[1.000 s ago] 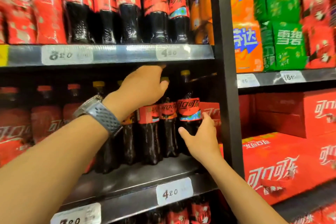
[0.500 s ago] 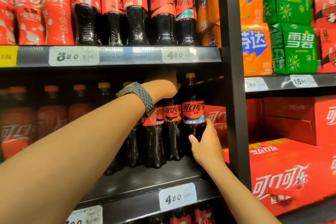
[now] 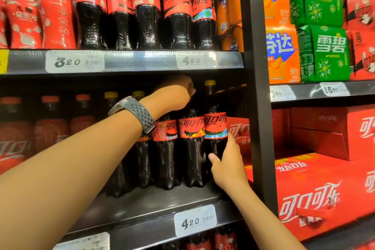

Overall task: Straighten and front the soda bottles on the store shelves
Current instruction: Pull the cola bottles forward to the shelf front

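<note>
my right hand (image 3: 229,168) grips the dark plastic cola bottle with a yellow cap and red label (image 3: 215,126) low on its body. the thumb (image 3: 213,158) lies across the front, and the other fingers curl round its right side, mostly out of sight. the bottle stands upright at the right end of the front row on the black metal middle shelf (image 3: 142,205), just beside the black upright post (image 3: 257,87), its label facing me.

my left hand (image 3: 174,95) reaches in under the shelf above, over the tops of the neighbouring dark cola bottles with red labels (image 3: 190,148). i see only the back of it. the fingers bend down behind it, and i cannot tell whether they pinch a cap or only rest on one. a grey perforated watch strap (image 3: 142,115) sits on that wrist.

of those neighbours, the nearest faces front and the next is turned partly aside. a white price tag reading 4.20 (image 3: 194,222) is fixed to the shelf edge below them.

the upper shelf holds more dark red-labelled bottles (image 3: 176,16) and, to their left, bottles in full red wrap (image 3: 52,10). beyond the post are orange shrink-wrapped packs (image 3: 282,55), green shrink-wrapped packs (image 3: 324,53) and red cardboard cartons (image 3: 324,189).
</note>
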{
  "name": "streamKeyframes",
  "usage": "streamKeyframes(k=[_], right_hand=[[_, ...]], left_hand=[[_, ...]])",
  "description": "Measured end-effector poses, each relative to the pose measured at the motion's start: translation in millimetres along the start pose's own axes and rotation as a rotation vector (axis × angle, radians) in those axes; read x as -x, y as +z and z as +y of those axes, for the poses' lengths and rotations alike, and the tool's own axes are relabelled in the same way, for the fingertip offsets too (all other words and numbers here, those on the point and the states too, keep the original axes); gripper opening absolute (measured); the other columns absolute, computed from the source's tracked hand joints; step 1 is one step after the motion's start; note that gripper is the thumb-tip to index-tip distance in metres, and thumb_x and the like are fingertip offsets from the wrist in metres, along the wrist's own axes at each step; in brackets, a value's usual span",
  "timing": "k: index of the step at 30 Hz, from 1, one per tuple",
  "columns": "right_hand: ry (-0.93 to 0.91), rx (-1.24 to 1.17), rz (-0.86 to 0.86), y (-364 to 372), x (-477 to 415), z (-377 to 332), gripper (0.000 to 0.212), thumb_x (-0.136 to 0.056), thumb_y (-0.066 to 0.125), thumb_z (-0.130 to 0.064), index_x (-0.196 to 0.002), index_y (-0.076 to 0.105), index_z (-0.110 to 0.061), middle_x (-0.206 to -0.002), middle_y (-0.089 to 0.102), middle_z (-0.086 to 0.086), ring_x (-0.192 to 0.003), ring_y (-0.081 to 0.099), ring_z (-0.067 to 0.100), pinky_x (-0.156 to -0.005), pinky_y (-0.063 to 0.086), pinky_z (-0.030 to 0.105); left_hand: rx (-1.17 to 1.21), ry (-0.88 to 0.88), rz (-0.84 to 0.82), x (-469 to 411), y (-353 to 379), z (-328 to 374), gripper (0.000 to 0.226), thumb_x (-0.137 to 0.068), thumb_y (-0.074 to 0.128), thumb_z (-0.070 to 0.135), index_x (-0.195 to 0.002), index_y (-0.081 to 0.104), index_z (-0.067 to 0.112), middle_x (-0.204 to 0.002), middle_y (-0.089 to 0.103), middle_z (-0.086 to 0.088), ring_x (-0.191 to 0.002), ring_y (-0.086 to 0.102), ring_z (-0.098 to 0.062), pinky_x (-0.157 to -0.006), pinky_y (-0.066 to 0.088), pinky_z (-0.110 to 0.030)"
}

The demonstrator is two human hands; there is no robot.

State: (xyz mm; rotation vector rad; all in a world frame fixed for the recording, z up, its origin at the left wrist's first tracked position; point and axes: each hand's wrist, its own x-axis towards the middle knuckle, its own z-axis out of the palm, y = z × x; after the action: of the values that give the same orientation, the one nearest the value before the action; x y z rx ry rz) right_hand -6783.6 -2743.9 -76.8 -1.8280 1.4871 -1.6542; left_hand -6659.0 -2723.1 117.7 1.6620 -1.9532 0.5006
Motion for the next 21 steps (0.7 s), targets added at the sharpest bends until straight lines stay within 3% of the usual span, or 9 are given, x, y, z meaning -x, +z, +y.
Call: streamKeyframes(k=[10,17,21], right_hand=[[-0.008,-0.031,-0.017,-6.8,4.6,1.5,0.08,-0.09,0.057,-0.01,-0.152,0.008,-0.021,-0.15,0.031,0.002,-0.138,0.03,0.022,-0.113,0.028,0.04],[-0.022,-0.064,-0.023,-12.5,10.4,2.4,0.081,-0.091,0.056,-0.008,-0.153,0.005,-0.021,-0.154,0.025,0.0,-0.142,0.022,0.019,-0.112,0.021,0.031],[-0.017,-0.09,-0.048,-15.0,12.4,0.9,0.08,-0.092,0.055,-0.008,-0.153,0.005,-0.021,-0.156,0.021,-0.003,-0.143,0.019,0.018,-0.113,0.018,0.031]], left_hand=[[0.045,0.001,0.024,-2.4,2.2,-2.1,0.027,-0.096,0.051,0.034,-0.117,0.061,0.02,-0.112,0.063,-0.005,-0.091,0.056,-0.021,-0.076,0.043,-0.031],[0.036,0.051,-0.002,3.2,-3.5,-12.5,0.043,-0.093,0.052,0.045,-0.128,0.054,0.02,-0.12,0.059,-0.004,-0.104,0.057,-0.024,-0.081,0.044,-0.031],[0.028,0.055,-0.013,6.1,-3.3,-12.3,0.034,-0.093,0.053,0.043,-0.113,0.059,0.016,-0.1,0.061,-0.005,-0.084,0.055,-0.021,-0.069,0.039,-0.03]])
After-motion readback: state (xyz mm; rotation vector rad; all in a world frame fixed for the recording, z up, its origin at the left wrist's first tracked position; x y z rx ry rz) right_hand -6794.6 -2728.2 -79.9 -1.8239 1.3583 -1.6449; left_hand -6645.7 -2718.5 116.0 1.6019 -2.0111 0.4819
